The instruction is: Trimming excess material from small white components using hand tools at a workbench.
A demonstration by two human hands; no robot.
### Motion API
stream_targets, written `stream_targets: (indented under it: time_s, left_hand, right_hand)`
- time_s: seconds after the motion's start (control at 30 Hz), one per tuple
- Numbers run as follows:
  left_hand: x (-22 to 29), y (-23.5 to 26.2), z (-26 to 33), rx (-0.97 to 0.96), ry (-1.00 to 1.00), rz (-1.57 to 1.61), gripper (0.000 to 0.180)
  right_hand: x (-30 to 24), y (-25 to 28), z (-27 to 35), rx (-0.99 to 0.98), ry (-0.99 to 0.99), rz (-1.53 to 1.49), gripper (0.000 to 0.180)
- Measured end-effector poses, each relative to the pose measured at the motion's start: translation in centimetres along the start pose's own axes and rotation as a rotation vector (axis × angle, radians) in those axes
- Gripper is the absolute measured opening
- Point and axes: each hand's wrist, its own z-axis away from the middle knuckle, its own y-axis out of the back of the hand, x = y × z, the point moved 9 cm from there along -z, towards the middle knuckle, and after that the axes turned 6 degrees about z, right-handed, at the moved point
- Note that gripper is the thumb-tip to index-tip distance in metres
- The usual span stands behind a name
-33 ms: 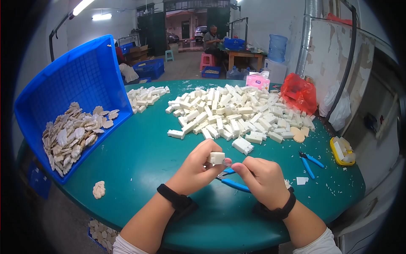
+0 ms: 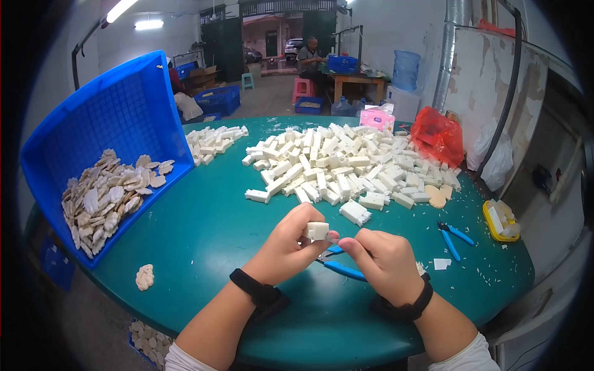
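My left hand (image 2: 289, 238) is closed around a small off-white plastic block (image 2: 317, 231), its end facing up between thumb and fingers. Close beside it, my right hand (image 2: 387, 263) is closed, thumb forward. Something thin and greyish shows between its thumb and the block, too small to name. Under the hands a pair of blue-handled nippers (image 2: 344, 271) lies on the green table (image 2: 204, 253), partly hidden by my fingers. A similar off-white block (image 2: 355, 213) lies just beyond my hands, in front of a large pile of such blocks (image 2: 337, 162).
At the left, a tilted blue crate (image 2: 105, 102) holds flat beige pieces; one flat piece (image 2: 145, 277) lies nearby. Toward the right are more blue-handled nippers (image 2: 455, 238), a yellow tray (image 2: 500, 221) and a red plastic bag (image 2: 437, 136). Another person (image 2: 309, 59) sits far back.
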Motion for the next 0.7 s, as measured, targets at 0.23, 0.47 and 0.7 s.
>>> stream_targets:
  time_s: [0.23,0.47,0.7]
  left_hand:
    - [-0.3,0.2,0.1,0.011,0.022,0.006,0.019]
    - [0.4,0.0,-0.3,0.004,-0.032,-0.029,0.022]
    - [0.9,0.3,0.0,-0.011,-0.062,0.003,0.021]
  right_hand:
    - [0.2,-0.5,0.0,-0.031,-0.014,-0.01,0.037]
    - [0.3,0.0,0.3,-0.028,-0.037,-0.014,0.038]
    - [0.4,-0.8,0.3,-0.096,-0.104,-0.145,0.04]
